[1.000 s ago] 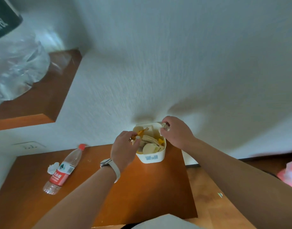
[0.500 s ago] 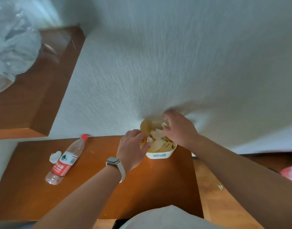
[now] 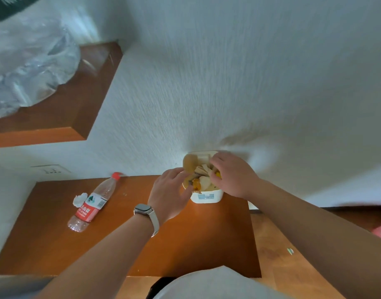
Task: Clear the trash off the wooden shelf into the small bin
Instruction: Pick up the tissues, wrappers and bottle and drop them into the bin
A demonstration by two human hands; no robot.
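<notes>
Head view: the small bin [image 3: 206,196] sits at the back of the wooden shelf [image 3: 185,244], by the wall, full of scraps [image 3: 203,182]. The left hand [image 3: 170,188] is at its side, maybe to stop it sliding; the fingers are curved, but I cannot tell if they grip. The right hand [image 3: 232,175] reaches in, fingers bent, tips hidden, likely pushing scraps down. A water bottle [image 3: 92,203] and crumpled tissue [image 3: 79,199] lie well apart from the bin.

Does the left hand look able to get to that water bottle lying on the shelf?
Probably yes. The left hand is at the rim of the small bin, and the water bottle lies further left on the same wooden shelf, with nothing standing between them.
</notes>
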